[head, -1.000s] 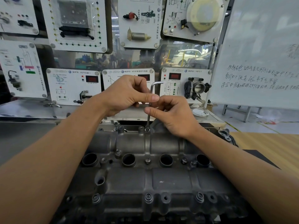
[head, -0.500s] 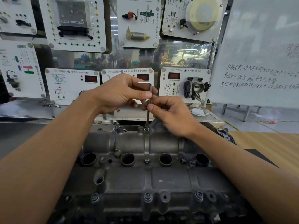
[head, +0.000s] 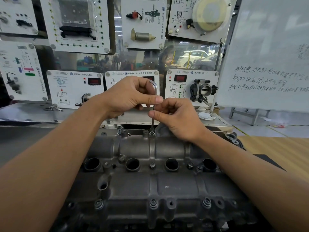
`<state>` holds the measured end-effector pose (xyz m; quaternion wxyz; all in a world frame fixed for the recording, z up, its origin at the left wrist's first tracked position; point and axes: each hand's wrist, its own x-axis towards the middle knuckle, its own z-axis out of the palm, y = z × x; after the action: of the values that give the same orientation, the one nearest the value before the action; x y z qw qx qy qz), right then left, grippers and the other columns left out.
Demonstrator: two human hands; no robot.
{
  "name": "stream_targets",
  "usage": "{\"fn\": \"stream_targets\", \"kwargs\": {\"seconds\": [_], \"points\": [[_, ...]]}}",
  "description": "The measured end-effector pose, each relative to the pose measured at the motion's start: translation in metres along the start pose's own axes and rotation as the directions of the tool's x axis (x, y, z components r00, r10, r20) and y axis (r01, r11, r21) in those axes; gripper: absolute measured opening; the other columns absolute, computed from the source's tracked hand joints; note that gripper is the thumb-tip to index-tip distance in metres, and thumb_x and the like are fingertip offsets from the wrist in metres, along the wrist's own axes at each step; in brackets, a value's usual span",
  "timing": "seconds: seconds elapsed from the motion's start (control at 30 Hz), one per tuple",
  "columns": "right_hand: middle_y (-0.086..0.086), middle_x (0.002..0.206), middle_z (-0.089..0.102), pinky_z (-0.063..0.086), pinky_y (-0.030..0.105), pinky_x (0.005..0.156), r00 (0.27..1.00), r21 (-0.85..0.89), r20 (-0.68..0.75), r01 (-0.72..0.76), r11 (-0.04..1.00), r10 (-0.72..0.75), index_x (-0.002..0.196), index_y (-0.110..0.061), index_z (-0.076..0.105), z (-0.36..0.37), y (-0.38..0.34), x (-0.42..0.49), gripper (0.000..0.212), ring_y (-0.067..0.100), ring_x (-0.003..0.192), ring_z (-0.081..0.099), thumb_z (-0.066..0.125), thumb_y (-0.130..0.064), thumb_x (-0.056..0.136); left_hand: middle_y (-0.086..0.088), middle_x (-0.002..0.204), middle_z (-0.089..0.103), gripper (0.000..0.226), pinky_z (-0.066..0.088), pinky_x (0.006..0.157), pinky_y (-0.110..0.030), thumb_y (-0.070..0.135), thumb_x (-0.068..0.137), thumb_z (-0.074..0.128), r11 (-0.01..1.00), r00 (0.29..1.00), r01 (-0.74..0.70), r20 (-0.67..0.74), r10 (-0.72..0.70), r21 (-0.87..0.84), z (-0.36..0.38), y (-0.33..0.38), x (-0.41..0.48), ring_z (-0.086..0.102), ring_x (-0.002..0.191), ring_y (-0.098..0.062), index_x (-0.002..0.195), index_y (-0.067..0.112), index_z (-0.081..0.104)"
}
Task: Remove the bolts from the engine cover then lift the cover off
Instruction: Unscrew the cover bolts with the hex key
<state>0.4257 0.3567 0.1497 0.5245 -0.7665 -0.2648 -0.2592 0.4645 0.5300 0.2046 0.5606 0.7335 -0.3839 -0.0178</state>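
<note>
A grey cast engine cover (head: 167,186) fills the lower middle, with several round plug wells across it. Bolts sit along it: one at the centre (head: 152,165) and several on the near edge, such as (head: 153,203). An L-shaped hex key (head: 155,91) stands upright with its tip in a bolt (head: 151,132) on the far edge. My left hand (head: 128,96) grips the key's bent top. My right hand (head: 177,118) pinches the shaft lower down, just above the cover. A raised bolt (head: 119,127) stands at the far edge to the left.
Behind the engine runs a metal shelf (head: 25,113) with white sensor display panels (head: 73,87) and a throttle body (head: 203,89). A whiteboard (head: 267,56) with handwriting stands at the right. A wooden bench top (head: 275,151) lies to the right of the cover.
The key's short arm has swung round from pointing right to pointing left under my left hand. Both hands stay at the far-edge bolt.
</note>
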Motion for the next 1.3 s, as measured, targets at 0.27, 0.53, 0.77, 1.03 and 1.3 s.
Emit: {"fn": "stream_targets", "kwargs": {"seconds": [0.27,0.53,0.77,1.03,1.3], "points": [[0.015,0.089,0.074,0.054,0.024,0.078,0.997,-0.02,0.069,-0.018,1.0,0.019,0.095,0.005,0.073,-0.002,-0.002,0.001,0.009,0.009,0.079,0.065,0.068,0.001,0.088,-0.001,0.089,0.071,0.032,0.049,0.062,-0.023,0.021,0.072,0.075,0.994,0.98,0.108,0.168,-0.105,-0.011,-0.014,-0.003,0.0,0.063,0.078,-0.01,0.103,0.012,0.074],[-0.014,0.068,0.069,0.043,0.008,0.067,0.992,-0.044,0.117,-0.045,0.998,0.05,0.098,0.005,0.073,-0.007,-0.002,0.003,0.013,-0.008,0.063,0.058,0.061,0.002,0.093,-0.006,0.081,0.073,0.027,0.051,0.058,-0.021,0.029,0.065,0.08,0.997,0.989,0.083,0.12,-0.082,-0.003,-0.011,-0.007,0.003,0.064,0.07,-0.014,0.088,0.015,0.08],[-0.018,0.06,0.066,0.043,0.005,0.056,0.996,0.015,0.085,-0.029,0.999,0.028,0.089,0.002,0.071,-0.006,0.002,0.002,0.007,-0.008,0.055,0.058,0.074,0.001,0.084,-0.015,0.078,0.057,0.042,0.044,0.049,-0.02,0.031,0.055,0.085,1.0,1.0,0.0,0.002,0.001,-0.011,-0.001,-0.011,0.006,0.056,0.056,-0.009,0.07,0.007,0.054],[0.021,0.089,0.074,0.053,0.027,0.074,0.997,-0.022,0.071,-0.01,1.0,0.012,0.098,0.004,0.074,-0.004,0.0,0.004,0.014,0.015,0.077,0.064,0.071,-0.004,0.087,-0.002,0.075,0.062,0.039,0.046,0.057,-0.024,0.031,0.062,0.082,0.995,0.988,0.095,0.121,-0.093,-0.015,-0.006,-0.011,0.005,0.058,0.064,-0.01,0.093,0.011,0.069],[-0.005,0.071,0.071,0.048,0.022,0.064,0.989,-0.083,0.136,-0.052,0.995,0.063,0.098,0.0,0.074,-0.008,-0.003,0.005,0.016,0.003,0.067,0.063,0.059,-0.004,0.096,-0.007,0.091,0.071,0.022,0.05,0.062,-0.022,0.025,0.074,0.073,0.992,0.984,0.116,0.144,-0.109,-0.04,-0.013,-0.01,0.004,0.062,0.08,-0.017,0.093,0.017,0.08]]}}
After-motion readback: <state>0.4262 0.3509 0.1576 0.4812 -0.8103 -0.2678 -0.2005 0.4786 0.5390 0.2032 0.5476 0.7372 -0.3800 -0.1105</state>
